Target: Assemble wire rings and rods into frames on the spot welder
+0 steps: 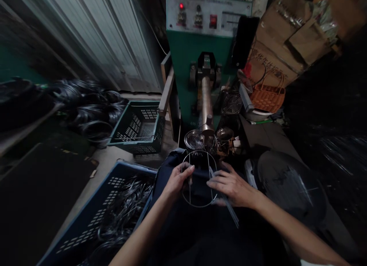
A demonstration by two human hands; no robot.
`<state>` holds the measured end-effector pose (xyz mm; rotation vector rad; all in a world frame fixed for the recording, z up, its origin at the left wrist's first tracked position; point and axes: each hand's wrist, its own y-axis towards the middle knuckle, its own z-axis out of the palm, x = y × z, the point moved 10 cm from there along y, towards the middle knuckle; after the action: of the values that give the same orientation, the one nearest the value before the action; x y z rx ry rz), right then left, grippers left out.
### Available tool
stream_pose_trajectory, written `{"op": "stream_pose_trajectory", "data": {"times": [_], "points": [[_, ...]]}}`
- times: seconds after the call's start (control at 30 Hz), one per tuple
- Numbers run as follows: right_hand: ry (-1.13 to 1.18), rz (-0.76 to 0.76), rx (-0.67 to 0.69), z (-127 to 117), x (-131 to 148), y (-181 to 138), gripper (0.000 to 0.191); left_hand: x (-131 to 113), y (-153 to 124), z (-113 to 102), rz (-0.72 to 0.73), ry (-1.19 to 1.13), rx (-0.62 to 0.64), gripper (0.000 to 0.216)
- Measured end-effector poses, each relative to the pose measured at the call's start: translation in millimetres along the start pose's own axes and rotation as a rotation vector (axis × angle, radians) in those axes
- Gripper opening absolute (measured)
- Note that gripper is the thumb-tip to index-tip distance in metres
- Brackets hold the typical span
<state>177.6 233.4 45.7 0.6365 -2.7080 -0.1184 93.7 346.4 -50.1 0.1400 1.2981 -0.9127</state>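
A round wire ring (200, 206) with two straight wires across it is held upright above my lap. My left hand (178, 179) is closed on its left side, thumb pressed near one cross wire. My right hand (231, 185) grips a small bundle of straight metal wires (232, 214) that slants down to the right. Its fingertips lie by the ring's right side; whether they also touch the ring I cannot tell. Just beyond the ring, the metal arm (207, 105) of a green machine (183, 55) ends above a cluster of shiny wire pieces (197, 141).
At my left a blue crate (114, 193) holds many wire rings. Behind it stands a green crate (134, 141), with coils of wire (91, 105) beside it. A wicker basket (268, 98) and a cardboard box (282, 40) are back right. A dark round lid-like object (289, 182) lies right.
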Motion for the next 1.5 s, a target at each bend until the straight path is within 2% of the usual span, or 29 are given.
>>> {"op": "stream_pose_trajectory", "data": {"times": [0.47, 1.13, 1.23, 1.37, 1.5], "points": [[0.015, -0.030, -0.021, -5, -13, 9, 0.049, -7, 12, -2, 0.053, -0.106, 0.001, 0.038], [-0.054, -0.038, 0.015, -8, -20, 18, 0.051, -19, 19, -4, 0.033, -0.109, -0.018, 0.038], [-0.110, -0.026, -0.043, -10, -35, 23, 0.050, -32, 34, -9, 0.038, -0.105, -0.040, 0.039], [-0.150, 0.074, -0.252, -28, -76, 36, 0.043, -60, 77, -14, 0.105, -0.101, -0.037, 0.040], [-0.075, 0.139, -0.409, -37, -112, 45, 0.029, -81, 116, -16, 0.194, -0.104, 0.008, 0.042]]}}
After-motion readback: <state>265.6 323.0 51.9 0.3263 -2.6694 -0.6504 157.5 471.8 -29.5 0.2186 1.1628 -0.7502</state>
